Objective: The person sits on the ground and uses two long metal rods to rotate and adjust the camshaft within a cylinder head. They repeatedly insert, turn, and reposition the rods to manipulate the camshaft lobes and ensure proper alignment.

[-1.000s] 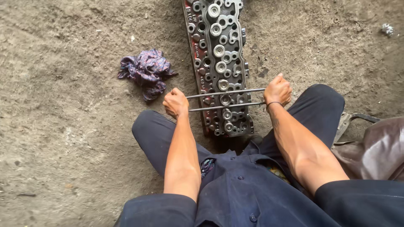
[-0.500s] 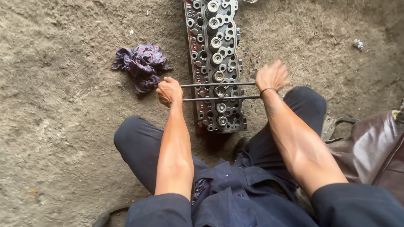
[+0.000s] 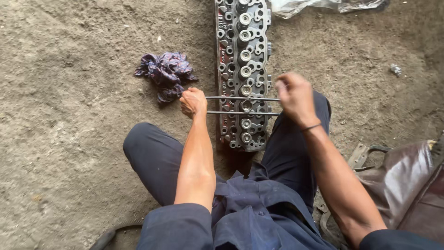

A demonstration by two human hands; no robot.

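A long grey metal cylinder head (image 3: 243,55) with rows of round valve springs lies on the dirt floor between my knees. Two thin steel rods (image 3: 240,105) lie side by side across it, near its close end. My left hand (image 3: 193,102) is closed around the rods' left ends. My right hand (image 3: 295,96) is blurred at the rods' right ends and seems to grip them. A dark band circles my right wrist.
A crumpled purple rag (image 3: 165,71) lies on the floor left of the cylinder head. Clear plastic sheet (image 3: 323,5) sits at the top edge. A brown leather bag (image 3: 411,185) rests at my right. My legs in dark blue trousers (image 3: 157,157) flank the head.
The view has shifted a little and my right hand is now blurred with motion at the rods' right ends. Both hands stay on the rods across the cylinder head.
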